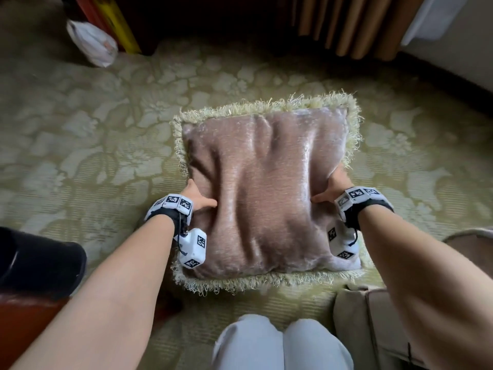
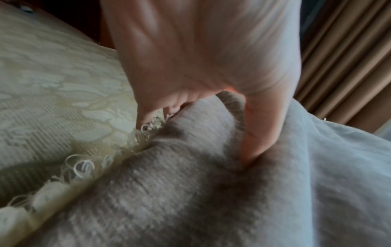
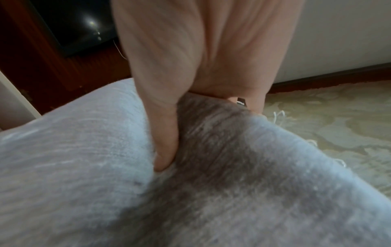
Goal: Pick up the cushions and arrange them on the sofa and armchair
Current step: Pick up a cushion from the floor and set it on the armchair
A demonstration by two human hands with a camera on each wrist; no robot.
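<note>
A square pink velvet cushion [image 1: 264, 188] with a pale green fringe is in the middle of the head view, over a green floral carpet [image 1: 93, 134]. My left hand [image 1: 198, 200] grips its left edge, thumb pressed into the top face, fingers under the fringe. My right hand [image 1: 329, 189] grips the right edge the same way. The left wrist view shows my left hand [image 2: 211, 117] with the thumb dug into the cushion [image 2: 169, 192] beside the fringe. Seen from the right wrist, my right hand's [image 3: 190, 117] thumb sinks into the cushion [image 3: 211, 192]. Whether the cushion touches the carpet is unclear.
A white plastic bag [image 1: 92, 42] lies at the far left by dark furniture. Brown curtains [image 1: 354, 25] hang at the back. A black shape [image 1: 40, 260] sits at the near left, a beige upholstered piece [image 1: 373, 321] at the near right. My knees [image 1: 282, 345] are below the cushion.
</note>
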